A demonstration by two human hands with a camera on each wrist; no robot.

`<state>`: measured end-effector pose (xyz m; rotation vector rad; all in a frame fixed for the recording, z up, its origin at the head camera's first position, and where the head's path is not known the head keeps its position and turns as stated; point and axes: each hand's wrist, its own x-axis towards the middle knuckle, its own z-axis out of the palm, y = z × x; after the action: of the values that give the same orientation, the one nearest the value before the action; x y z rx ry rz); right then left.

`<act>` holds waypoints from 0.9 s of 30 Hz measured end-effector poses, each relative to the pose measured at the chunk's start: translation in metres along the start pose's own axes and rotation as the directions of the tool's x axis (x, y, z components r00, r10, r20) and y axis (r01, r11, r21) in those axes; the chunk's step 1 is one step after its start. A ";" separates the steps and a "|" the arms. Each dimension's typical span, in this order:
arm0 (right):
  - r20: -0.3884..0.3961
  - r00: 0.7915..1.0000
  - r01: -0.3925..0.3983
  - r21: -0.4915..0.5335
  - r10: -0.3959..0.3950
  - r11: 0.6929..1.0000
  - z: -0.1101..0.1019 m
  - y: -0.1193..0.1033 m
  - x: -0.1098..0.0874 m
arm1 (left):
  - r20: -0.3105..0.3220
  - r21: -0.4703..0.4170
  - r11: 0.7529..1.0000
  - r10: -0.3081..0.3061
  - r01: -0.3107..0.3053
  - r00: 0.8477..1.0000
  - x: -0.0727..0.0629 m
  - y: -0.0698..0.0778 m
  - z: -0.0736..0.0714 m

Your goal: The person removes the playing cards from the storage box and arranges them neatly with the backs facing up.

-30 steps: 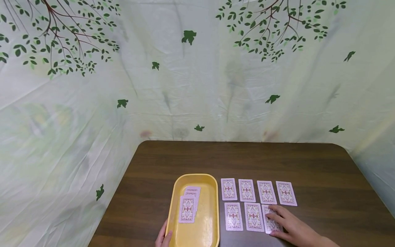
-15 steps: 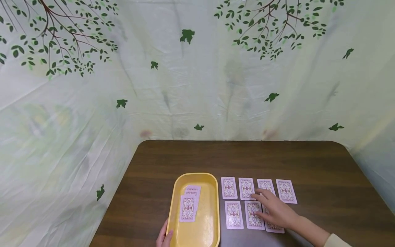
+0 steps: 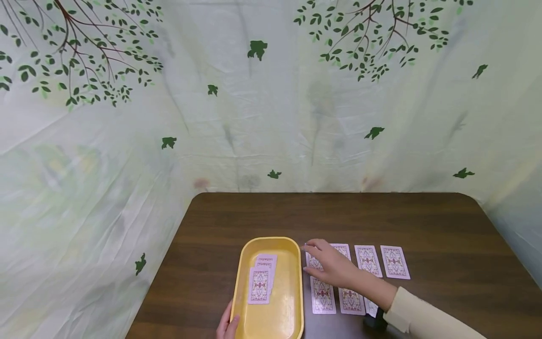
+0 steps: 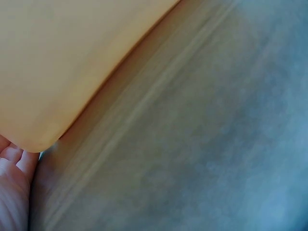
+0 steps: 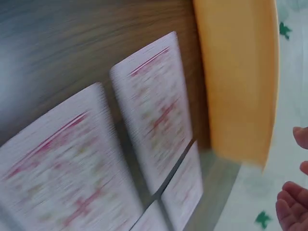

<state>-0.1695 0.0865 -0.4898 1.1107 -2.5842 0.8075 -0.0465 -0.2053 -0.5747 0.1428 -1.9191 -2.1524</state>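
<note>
So there are seven patterned cards (image 3: 323, 297) laid out in two rows on the worktop (image 3: 237, 216), plus a few overlapping ones in the yellow tray (image 3: 285, 282) just beside them. The left hand (image 3: 227, 324) has the tray's side gripped, thumb over the rim. The right hand (image 3: 332, 267) is out over the far-row card nearest the tray, thumb and fingers spread, pinching nothing; can't tell if it touches. I'd guess the cards are feather-light, bendy and slidey, so go for an edge or corner. Glossy red-and-white backs, rounded corners. Tray's smooth and shiny, probably plastic, round-cornered; worktop's dark wood grain.
</note>
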 end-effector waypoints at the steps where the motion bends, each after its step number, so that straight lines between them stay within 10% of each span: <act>1: 0.005 1.000 0.005 0.004 -0.005 1.000 0.003 -0.004 0.005 | 0.001 0.003 1.000 0.003 -0.003 1.000 0.000 0.000 0.000; 17: 0.124 0.992 0.032 0.016 -0.033 0.999 0.046 -0.031 0.047 | 0.033 -0.023 0.998 0.054 -0.054 0.998 0.001 0.002 0.004; 27: 0.272 0.961 -0.010 -0.156 0.053 0.988 0.086 -0.047 0.061 | -0.015 0.014 1.000 -0.026 0.026 1.000 -0.002 0.004 0.002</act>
<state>-0.1757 -0.0251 -0.5179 1.2135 -2.8392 0.4773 -0.0449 -0.2032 -0.5703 0.1867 -1.9351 -2.1492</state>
